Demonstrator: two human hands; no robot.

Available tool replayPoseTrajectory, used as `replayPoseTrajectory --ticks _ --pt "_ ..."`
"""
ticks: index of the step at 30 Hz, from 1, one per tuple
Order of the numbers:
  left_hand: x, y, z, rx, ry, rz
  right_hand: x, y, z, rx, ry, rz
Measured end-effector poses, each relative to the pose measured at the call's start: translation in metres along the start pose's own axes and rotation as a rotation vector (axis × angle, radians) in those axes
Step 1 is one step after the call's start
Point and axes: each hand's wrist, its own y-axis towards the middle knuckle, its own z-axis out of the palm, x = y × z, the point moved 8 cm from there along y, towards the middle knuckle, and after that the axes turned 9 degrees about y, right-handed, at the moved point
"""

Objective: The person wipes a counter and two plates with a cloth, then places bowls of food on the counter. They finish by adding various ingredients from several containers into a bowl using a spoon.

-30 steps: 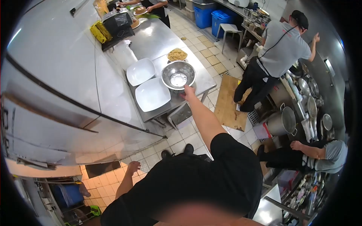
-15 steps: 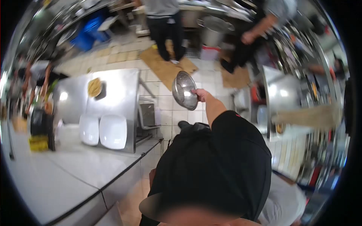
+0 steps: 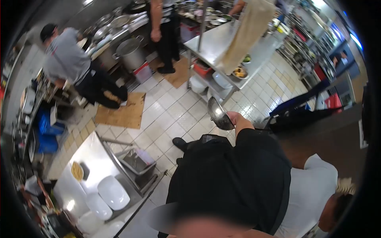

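Observation:
My right hand point(image 3: 235, 118) holds a metal colander point(image 3: 217, 112) by its rim, out in front of my body over the tiled floor. The colander is tilted on edge, and small holes show in its side. Fingers are closed on the rim and partly hidden behind it. Beyond the colander stands a steel table point(image 3: 214, 43) with containers on its lower shelf. My left hand is out of view.
To the left, a steel table point(image 3: 92, 148) bears white plates point(image 3: 114, 192) and a bowl of yellowish food point(image 3: 77, 171). Co-workers stand by the stoves near a large pot point(image 3: 129, 49). Another person in a white shirt point(image 3: 309, 194) is close on my right. Cardboard point(image 3: 133, 111) lies on the floor.
My view has swung to the right, so the plates' table now sits lower left and the right-hand steel table is ahead. The colander stays in my right hand, seen more edge-on.

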Motion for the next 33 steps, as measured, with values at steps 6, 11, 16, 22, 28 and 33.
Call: replayPoseTrajectory --ticks 6,11,16,22,28,33 --pt "-0.075 0.032 -0.002 0.073 0.194 0.052 -0.003 -0.1 -0.049 0.006 0.266 -0.277" --pt "-0.171 0.058 0.007 0.082 0.28 0.103 -0.023 -0.14 -0.148 0.015 0.481 -0.601" --pt "-0.323 0.095 0.063 0.081 0.228 0.168 -0.041 -0.162 -0.257 -0.032 0.635 -0.588" --pt "-0.518 0.097 0.286 0.149 0.52 0.307 0.009 -0.204 -0.373 -0.115 0.753 -0.716" --pt "-0.689 0.005 0.57 0.668 0.598 0.606 0.136 -0.208 -0.46 -0.137 0.78 -0.867" --pt "-0.807 -0.072 0.729 1.018 0.534 0.601 0.246 -0.25 -0.485 0.075 0.853 -0.945"
